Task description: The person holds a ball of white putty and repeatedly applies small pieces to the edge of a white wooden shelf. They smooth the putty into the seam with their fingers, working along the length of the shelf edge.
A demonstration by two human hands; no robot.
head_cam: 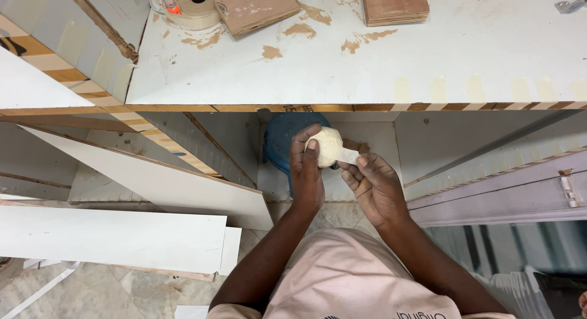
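My left hand (306, 172) grips a cream-coloured ball of wound tape (326, 144), thumb pressed on its side. My right hand (376, 187) pinches the loose end of the tape strip (350, 155) that trails from the ball. Both hands are held below the front edge of a white workbench (342, 68), over a blue plastic basket (284, 141) that stands on the lower shelf behind them.
On the workbench lie a roll of tan tape (195, 7) and two brown wooden blocks (257, 7) (394, 4). White laminated boards (116, 236) lean and lie to the left. A panel with a metal hinge (568, 190) stands on the right. The floor is marble tile.
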